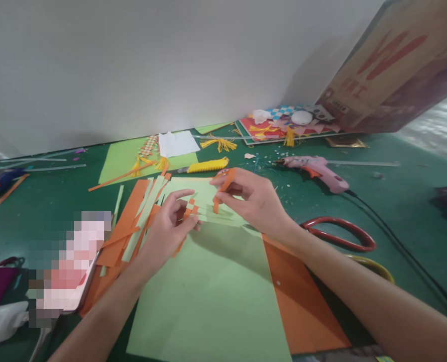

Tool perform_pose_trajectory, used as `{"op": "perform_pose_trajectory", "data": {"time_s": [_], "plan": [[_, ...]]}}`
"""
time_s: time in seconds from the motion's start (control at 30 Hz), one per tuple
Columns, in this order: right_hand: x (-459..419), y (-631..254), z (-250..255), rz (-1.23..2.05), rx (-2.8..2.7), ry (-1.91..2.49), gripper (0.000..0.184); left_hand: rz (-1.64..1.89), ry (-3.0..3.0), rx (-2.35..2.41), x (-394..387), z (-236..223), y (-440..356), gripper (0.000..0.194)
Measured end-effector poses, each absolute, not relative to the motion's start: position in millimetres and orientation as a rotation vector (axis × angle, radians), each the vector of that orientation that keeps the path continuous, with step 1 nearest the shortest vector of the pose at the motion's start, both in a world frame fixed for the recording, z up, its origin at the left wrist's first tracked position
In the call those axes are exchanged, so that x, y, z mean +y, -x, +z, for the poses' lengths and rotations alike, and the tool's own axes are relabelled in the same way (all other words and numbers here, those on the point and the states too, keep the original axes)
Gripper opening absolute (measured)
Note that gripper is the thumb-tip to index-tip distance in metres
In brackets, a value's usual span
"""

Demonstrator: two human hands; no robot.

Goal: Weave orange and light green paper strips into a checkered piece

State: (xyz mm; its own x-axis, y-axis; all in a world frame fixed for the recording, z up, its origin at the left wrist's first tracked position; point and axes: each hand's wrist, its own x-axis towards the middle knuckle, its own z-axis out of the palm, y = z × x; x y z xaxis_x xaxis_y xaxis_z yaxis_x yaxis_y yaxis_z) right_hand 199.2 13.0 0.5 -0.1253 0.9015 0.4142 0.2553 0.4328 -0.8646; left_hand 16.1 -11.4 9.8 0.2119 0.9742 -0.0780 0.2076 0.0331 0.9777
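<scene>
Between thumb and fingers, my left hand (pixel 174 219) holds a small woven piece (pixel 192 207) of orange and pale green paper strips. Loose green strip ends (pixel 219 216) fan out from it to the right. My right hand (pixel 255 198) pinches a narrow orange paper strip (pixel 226 182), which bends over the fingers and hangs down beside those ends. Under both hands lies a large light green sheet (pixel 208 301), with an orange sheet (pixel 302 301) partly beneath its right side. Left of my left hand, orange and green paper strips (pixel 131 221) lie in a loose pile.
A pink glue gun (pixel 317 168) with a cord and red-handled scissors (pixel 344 236) lie on the right. Behind my hands is a yellow utility knife (pixel 208 165). A phone (pixel 73 271) lies at left. At the back right stand a paper bag (pixel 393 70) and craft scraps (pixel 280 125).
</scene>
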Motion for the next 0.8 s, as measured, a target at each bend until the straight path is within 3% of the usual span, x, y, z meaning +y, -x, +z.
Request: {"op": "perform_pose_trajectory", "data": {"time_s": [0.3,0.47,0.8], "plan": [[12.9,-199.9,1.1,0.753,-1.665,1.003,0.009,0.909,-1.430,1.179,-8.5,10.1,-17.6,0.027],[11.4,-198.3,0.2,0.768,-1.699,0.922,0.015,0.890,-1.481,1.190,-8.9,9.6,-17.3,0.011],[12.6,-195.2,3.3,1.026,-1.500,1.087,0.018,0.849,-1.474,1.197,-8.2,8.3,-13.9,0.011]]}}
